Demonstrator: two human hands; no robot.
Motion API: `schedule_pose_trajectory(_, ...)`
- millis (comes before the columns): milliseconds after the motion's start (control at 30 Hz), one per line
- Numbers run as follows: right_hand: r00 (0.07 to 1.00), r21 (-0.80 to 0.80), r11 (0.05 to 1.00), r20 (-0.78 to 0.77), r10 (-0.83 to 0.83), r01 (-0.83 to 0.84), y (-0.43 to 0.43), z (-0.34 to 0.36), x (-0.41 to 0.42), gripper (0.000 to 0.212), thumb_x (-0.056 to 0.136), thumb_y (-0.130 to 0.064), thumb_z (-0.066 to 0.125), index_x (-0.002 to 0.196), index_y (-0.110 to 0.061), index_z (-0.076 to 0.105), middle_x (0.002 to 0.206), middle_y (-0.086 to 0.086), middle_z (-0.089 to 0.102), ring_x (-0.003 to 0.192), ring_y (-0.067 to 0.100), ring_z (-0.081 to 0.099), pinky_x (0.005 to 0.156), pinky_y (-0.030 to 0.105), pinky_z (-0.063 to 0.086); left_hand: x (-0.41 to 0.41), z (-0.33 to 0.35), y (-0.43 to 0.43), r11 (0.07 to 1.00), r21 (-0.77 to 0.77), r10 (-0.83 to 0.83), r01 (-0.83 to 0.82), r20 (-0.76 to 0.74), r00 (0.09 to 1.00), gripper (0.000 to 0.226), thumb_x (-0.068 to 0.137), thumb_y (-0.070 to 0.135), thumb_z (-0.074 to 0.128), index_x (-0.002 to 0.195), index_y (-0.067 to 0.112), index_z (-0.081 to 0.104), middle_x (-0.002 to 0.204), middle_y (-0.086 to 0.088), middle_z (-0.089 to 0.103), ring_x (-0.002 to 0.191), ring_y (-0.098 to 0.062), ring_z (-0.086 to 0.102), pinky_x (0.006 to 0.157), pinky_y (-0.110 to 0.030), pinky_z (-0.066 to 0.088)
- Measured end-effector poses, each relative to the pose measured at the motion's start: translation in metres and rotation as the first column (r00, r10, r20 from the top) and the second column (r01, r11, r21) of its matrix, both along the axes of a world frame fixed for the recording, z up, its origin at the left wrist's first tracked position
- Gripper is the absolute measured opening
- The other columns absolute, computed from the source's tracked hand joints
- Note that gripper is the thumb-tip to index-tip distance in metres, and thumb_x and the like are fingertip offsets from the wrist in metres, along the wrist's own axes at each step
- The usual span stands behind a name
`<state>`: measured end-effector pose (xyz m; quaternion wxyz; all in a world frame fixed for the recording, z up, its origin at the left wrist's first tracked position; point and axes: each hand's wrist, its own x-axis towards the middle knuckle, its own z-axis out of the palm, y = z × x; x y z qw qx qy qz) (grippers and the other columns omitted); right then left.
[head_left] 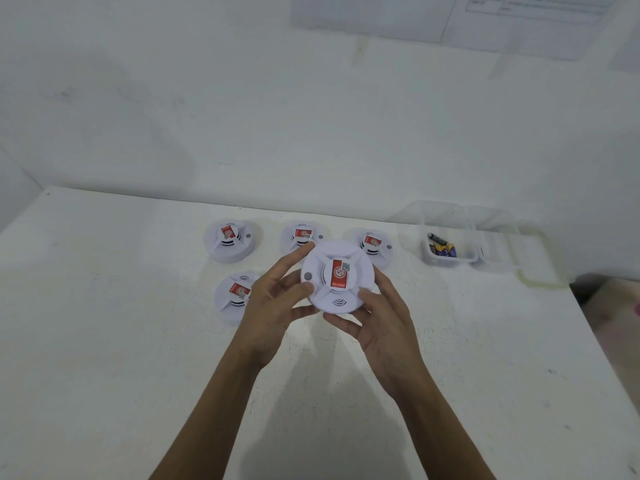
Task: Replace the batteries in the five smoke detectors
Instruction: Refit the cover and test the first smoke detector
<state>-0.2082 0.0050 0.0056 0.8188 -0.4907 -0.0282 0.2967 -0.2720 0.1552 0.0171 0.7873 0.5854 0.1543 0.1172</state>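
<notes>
I hold one white round smoke detector (337, 277) with a red label above the table, its face tilted toward me. My left hand (273, 303) grips its left rim, thumb on the front. My right hand (379, 318) grips its lower right rim. Several more white detectors with red labels rest on the white table (104, 341): one at the back left (231, 241), one at the back middle (300, 237) partly behind my fingers, one at the back right (373, 244), and one at the front left (235, 296). Batteries (443, 248) lie in a clear plastic box (450, 237).
A second clear plastic container (498, 237) and a clear lid (535, 254) lie next to the battery box at the back right. A white wall (242, 116) stands right behind the table. The table's right edge (588, 323) drops off near a dark patch of floor.
</notes>
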Motion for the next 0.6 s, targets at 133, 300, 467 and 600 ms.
schedule_pose_trajectory(133,0.999,0.012,1.000,0.028,-0.022,0.021,-0.0028,-0.0020,-0.0010,0.054,0.073,-0.033,0.067,0.124,-0.020,0.053,0.118,0.001,0.068,0.104,0.024,0.067,0.072,0.034,0.058,-0.0004,-0.0009,-0.0001,1.000,0.000,-0.006,0.006,0.004,1.000,0.050,0.077,0.027,0.064,0.126,0.034,0.055,0.119,0.012,0.069,0.110,-0.018,0.065,0.074,-0.033,0.058)
schedule_pose_trajectory(300,0.998,0.016,1.000,0.058,-0.012,0.011,-0.0036,-0.0028,-0.0020,0.049,0.079,-0.023,0.058,0.127,-0.021,0.051,0.115,-0.002,0.070,0.105,0.026,0.066,0.073,0.036,0.058,-0.0009,-0.0001,-0.0005,1.000,0.002,-0.007,0.007,0.002,1.000,0.051,0.076,0.030,0.064,0.126,0.034,0.054,0.119,0.013,0.068,0.111,-0.017,0.065,0.074,-0.031,0.057)
schedule_pose_trajectory(467,1.000,0.023,1.000,0.023,-0.020,0.020,-0.0016,-0.0017,-0.0016,0.059,0.071,-0.037,0.073,0.124,-0.020,0.053,0.118,0.003,0.068,0.104,0.025,0.067,0.072,0.034,0.058,-0.0013,0.0009,-0.0009,1.000,0.001,0.000,0.000,0.003,1.000,0.051,0.075,0.032,0.064,0.125,0.034,0.055,0.121,0.011,0.068,0.111,-0.018,0.065,0.075,-0.032,0.058)
schedule_pose_trajectory(600,1.000,0.017,1.000,-0.024,0.017,-0.017,0.0002,0.0014,-0.0009,0.088,0.051,-0.052,0.086,0.124,-0.017,0.052,0.122,0.005,0.065,0.101,0.023,0.068,0.070,0.032,0.058,-0.0010,0.0006,-0.0009,1.000,-0.001,-0.007,0.007,0.007,1.000,0.051,0.074,0.032,0.064,0.125,0.035,0.055,0.119,0.013,0.068,0.111,-0.017,0.065,0.074,-0.032,0.057)
